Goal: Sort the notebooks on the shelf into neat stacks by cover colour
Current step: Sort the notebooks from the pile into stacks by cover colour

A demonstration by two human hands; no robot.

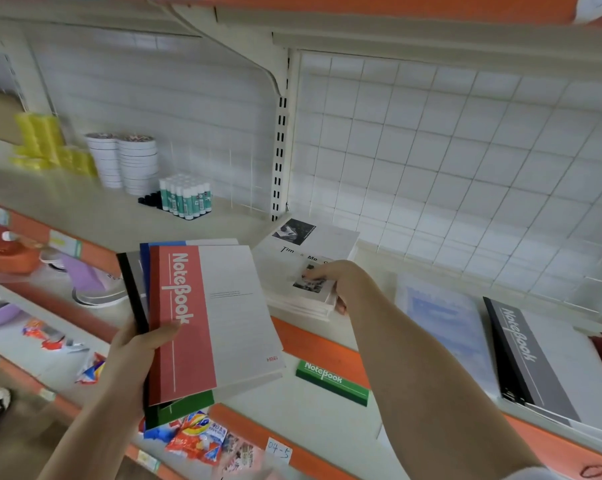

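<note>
Notebooks (202, 320), a red-and-white cover on top with blue, black and green ones fanned beneath, are gripped in the left hand (133, 355), thumb across the red cover, in front of the shelf (310, 417). The right hand (334, 282) holds the near corner of a white stack (292, 271) lying on the shelf, fingers on top and thumb at its side. A green notebook (332, 381) lies near the shelf's front edge. A grey notebook (531, 355) tops a pile to the right. Glue sticks (185, 197) stand at the back left.

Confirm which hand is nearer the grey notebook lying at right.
Right. The right hand grips the white stack, left of the grey notebook; the left hand holds notebooks farther left.
</note>
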